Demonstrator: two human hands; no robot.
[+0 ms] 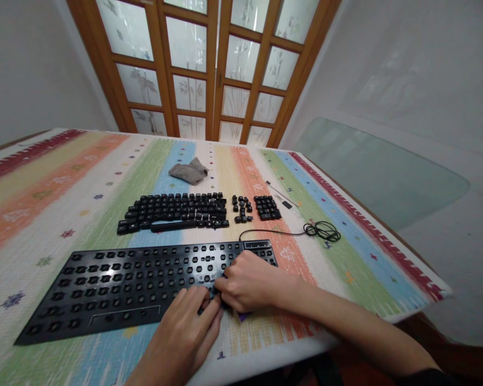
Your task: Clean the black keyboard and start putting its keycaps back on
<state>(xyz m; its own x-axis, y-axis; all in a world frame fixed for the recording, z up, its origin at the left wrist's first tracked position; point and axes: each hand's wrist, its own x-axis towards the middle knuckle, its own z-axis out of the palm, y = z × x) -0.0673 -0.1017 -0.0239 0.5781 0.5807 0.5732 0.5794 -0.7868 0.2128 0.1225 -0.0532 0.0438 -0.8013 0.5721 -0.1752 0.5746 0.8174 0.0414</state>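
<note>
Left hand (193, 313) and right hand (243, 281) are curled close together over the near edge of the stripped keyboard (145, 284), and whether anything is pinched there cannot be told! Just beyond, black keycaps (169, 212) are laid out in rows, a black cable (322, 230) is coiled rightward, a grey cloth (188, 172) is bunched farther back

Soft, rather dim light fell from ahead.
It came through brown wooden doors with frosted glass panes (211, 69), put white glare on the black plastic keyboard base (137, 287), and wide-angle distortion slanted the pale, shaded walls (28, 69).
</note>
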